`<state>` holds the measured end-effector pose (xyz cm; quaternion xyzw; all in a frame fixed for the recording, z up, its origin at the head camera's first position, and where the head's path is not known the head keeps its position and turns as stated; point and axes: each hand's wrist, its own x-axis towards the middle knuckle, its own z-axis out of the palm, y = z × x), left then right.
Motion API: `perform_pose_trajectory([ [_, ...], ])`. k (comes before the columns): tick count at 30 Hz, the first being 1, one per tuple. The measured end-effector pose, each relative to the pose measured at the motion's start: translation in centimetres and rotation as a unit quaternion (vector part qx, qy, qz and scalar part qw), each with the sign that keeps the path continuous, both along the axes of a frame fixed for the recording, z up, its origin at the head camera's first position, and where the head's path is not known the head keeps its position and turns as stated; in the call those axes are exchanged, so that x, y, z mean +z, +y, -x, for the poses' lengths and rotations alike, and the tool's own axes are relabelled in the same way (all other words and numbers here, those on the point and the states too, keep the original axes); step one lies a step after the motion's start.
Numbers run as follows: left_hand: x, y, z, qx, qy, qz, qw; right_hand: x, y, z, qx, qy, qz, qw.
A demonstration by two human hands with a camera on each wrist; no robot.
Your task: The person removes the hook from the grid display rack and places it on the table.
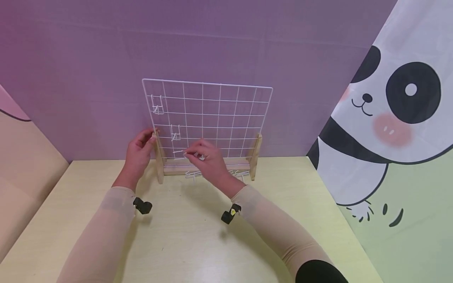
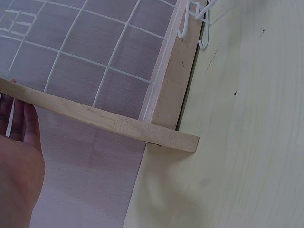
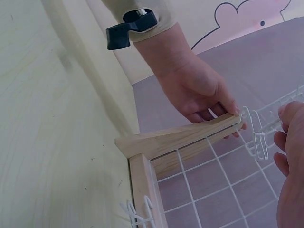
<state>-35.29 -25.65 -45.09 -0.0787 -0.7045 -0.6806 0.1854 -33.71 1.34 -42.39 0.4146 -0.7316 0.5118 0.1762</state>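
Two hands work at a white wire grid (image 1: 209, 118) standing in a wooden base (image 1: 207, 167) near the table's (image 1: 177, 243) far edge in the head view: the left hand (image 1: 138, 151) grips the left post (image 1: 158, 157), the right hand (image 1: 207, 159) pinches a hook (image 1: 178, 151) at the lower wires, loose hooks (image 1: 192, 175) lie before the base, and bare tabletop spreads toward the viewer. Left wrist view: fingers (image 2: 19, 121) sit behind the post (image 2: 95, 116), more hooks (image 2: 194, 21) beside the base rail (image 2: 173, 80). Right wrist view: the left hand (image 3: 199, 95) curls round the post top (image 3: 180, 137), while right fingertips (image 3: 287, 137) close on a hook (image 3: 259, 137).
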Motion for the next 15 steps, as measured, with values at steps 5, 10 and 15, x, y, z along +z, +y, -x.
perform_pose_trajectory([
  [5,0.0,0.0,0.0,-0.002,0.004,-0.004,1.0,-0.8,-0.5,0.1,0.002,0.02,-0.007,0.9998],
  [10,0.1,0.1,0.0,-0.002,0.007,-0.009,0.9999,-1.7,-1.0,0.4,0.007,0.024,-0.007,0.9997],
  [15,0.2,0.2,-0.1,-0.002,0.009,-0.013,0.9999,-2.4,-1.3,0.5,0.012,0.007,-0.009,0.9999],
])
